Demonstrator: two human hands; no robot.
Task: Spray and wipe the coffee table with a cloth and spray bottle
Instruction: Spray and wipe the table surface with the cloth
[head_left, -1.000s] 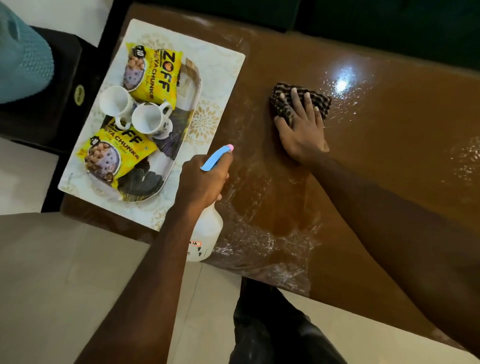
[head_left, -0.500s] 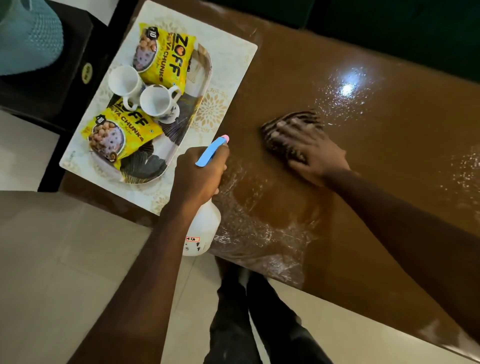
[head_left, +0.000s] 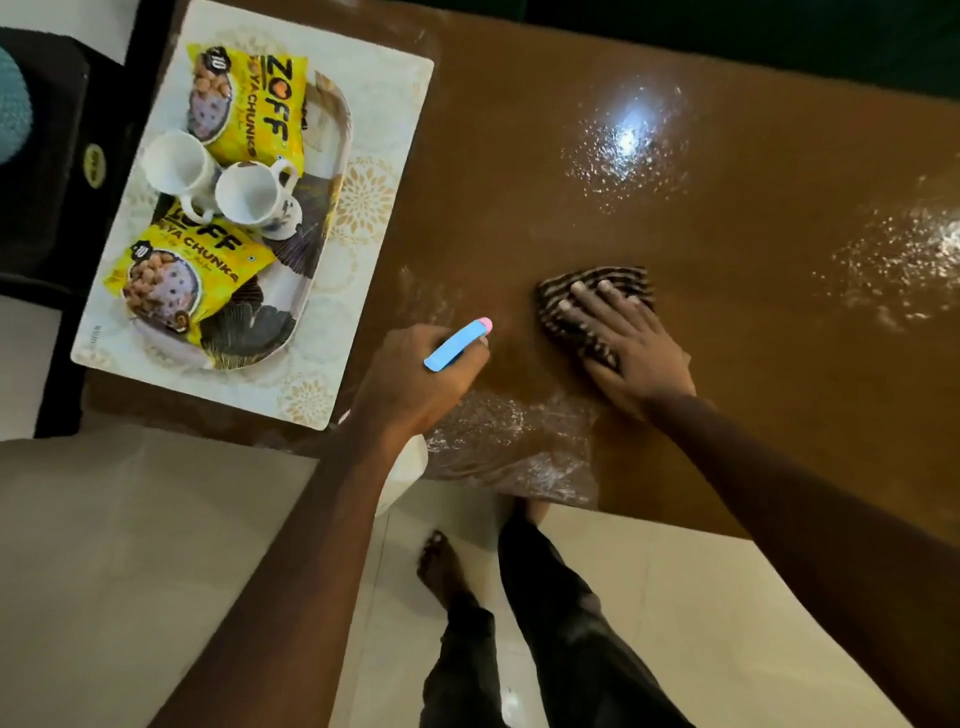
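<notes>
Left hand (head_left: 415, 387) is gripping the spray bottle (head_left: 457, 345) at centre frame, fingers curled round its neck, over the near edge of the table (head_left: 519, 171). Right hand (head_left: 636, 358) is pressing the striped cloth (head_left: 587, 291) onto the wet top just to the right, fingers spread flat. At upper left a tray (head_left: 306, 249) is holding two cups (head_left: 179, 169) and two yellow packets (head_left: 254, 109).
</notes>
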